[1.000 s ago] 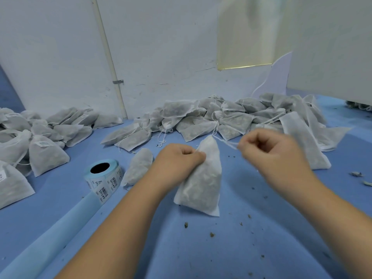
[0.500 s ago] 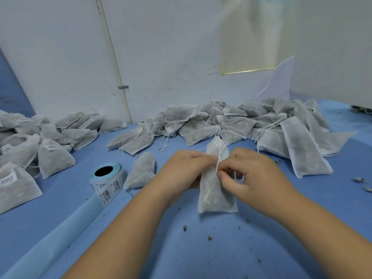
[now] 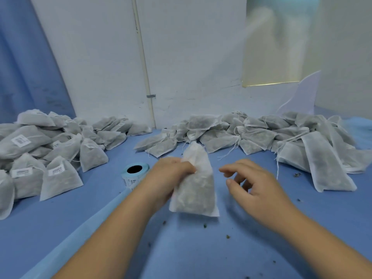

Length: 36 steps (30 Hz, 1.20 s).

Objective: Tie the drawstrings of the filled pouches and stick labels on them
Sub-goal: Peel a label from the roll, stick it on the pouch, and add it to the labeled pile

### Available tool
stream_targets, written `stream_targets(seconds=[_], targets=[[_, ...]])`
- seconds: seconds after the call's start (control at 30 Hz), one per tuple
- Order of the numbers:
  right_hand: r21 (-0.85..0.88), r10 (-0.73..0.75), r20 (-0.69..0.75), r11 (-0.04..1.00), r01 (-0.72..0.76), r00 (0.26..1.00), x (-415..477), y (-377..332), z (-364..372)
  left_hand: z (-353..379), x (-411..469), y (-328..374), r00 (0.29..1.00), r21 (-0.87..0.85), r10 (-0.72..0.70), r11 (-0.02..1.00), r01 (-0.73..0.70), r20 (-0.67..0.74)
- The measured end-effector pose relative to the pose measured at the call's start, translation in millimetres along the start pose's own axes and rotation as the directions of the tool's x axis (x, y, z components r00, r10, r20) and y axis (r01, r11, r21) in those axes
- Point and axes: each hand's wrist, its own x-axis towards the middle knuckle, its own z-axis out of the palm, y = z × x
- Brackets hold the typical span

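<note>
Labelled pouches [image 3: 50,158] heap at the frame's left. A label roll [image 3: 129,178] sits just left of the left hand [image 3: 171,175], which grips a filled pouch [image 3: 196,188] upright at centre. The right hand [image 3: 255,186] hovers beside it, fingers loose, holding nothing. Unlabelled pouches [image 3: 261,135] pile upper right.

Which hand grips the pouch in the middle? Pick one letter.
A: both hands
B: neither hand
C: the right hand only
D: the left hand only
D: the left hand grips the pouch near its neck, while the right hand is beside it, apart, with its fingers loosely spread.
</note>
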Motion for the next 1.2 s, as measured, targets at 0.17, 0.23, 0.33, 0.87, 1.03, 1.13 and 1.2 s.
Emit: stream_targets(seconds=[0.17, 0.23, 0.33, 0.87, 1.03, 1.13, 1.2], targets=[[-0.03, 0.015, 0.167, 0.999, -0.01, 0.986, -2.7, -13.6, 12.1, -95.6, -12.3, 1.5, 0.959, -0.192, -0.16, 0.974, 0.116, -0.233], [-0.04, 0.033, 0.202, 0.999, -0.025, 0.979, -1.9, -19.8, 19.4, -125.5, -19.8, -3.7, 0.944, -0.267, -0.212, 0.953, 0.142, -0.253], [-0.067, 0.038, 0.309, 0.998, -0.018, 0.95, 0.4, -33.9, 43.4, -152.2, -27.4, -19.2, 0.943, -0.417, -0.273, 0.892, 0.175, -0.189], [-0.007, 0.28, 0.132, 0.959, -0.282, 0.951, 57.7, -61.6, 193.2, -168.4, -14.9, -49.7, 0.922, -0.434, -0.38, 0.82, 0.374, 0.076], [0.02, 0.277, 0.173, 0.958, -0.285, 0.945, 57.0, -61.0, 187.4, -166.1, -12.1, -53.2, 0.93, -0.402, -0.359, 0.842, 0.359, 0.079], [0.037, 0.264, 0.201, 0.96, -0.276, 0.943, 54.6, -62.9, 187.6, -168.9, -12.4, -55.1, 0.936, -0.372, -0.347, 0.862, 0.344, 0.063], [0.034, 0.259, 0.215, 0.962, -0.272, 0.942, 53.7, -63.5, 187.4, -170.8, -11.6, -57.5, 0.938, -0.354, -0.343, 0.872, 0.337, 0.048]])
